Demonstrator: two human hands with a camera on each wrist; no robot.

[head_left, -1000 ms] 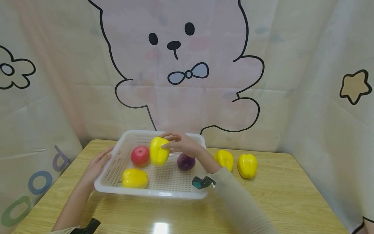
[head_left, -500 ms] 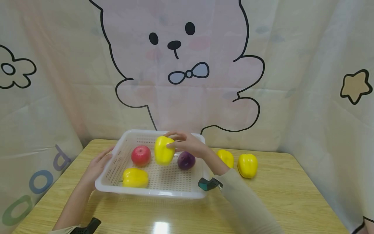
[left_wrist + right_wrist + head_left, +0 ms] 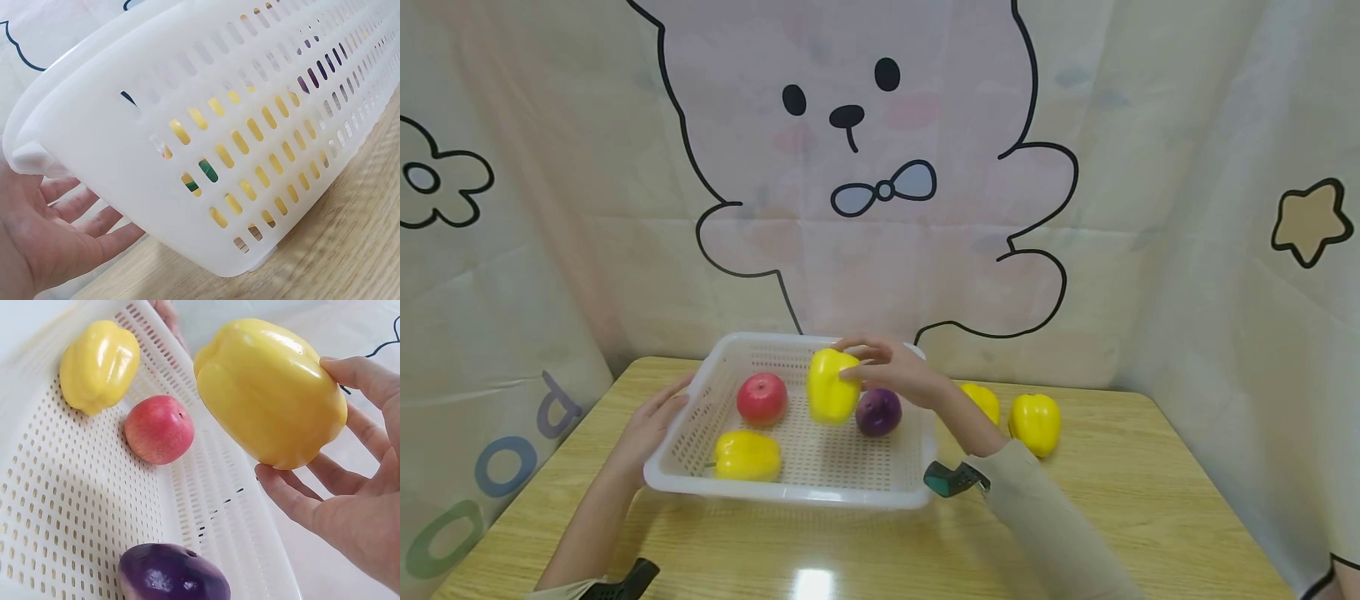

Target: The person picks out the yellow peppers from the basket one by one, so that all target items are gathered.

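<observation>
My right hand (image 3: 901,373) holds a yellow bell pepper (image 3: 269,394) in its fingertips, raised over the white perforated basket (image 3: 805,497). Fingers and thumb press the pepper from its end and sides in the right wrist view. My left hand (image 3: 651,427) is at the basket's left end; the left wrist view has its fairly straight fingers (image 3: 122,237) against the outer wall below the rim. Inside the basket lie another yellow pepper (image 3: 747,457), a red apple (image 3: 762,400) and a glossy, rounded purple fruit or vegetable (image 3: 878,413).
Two more yellow peppers stand on the wooden table (image 3: 1120,492) right of the basket: one (image 3: 1036,425) in full view, the other (image 3: 983,402) partly behind the right forearm. A printed curtain (image 3: 880,275) hangs right behind the table.
My right hand has moved a little to the right with the yellow bell pepper, staying above the basket. The left hand, the basket and its contents look unchanged.
</observation>
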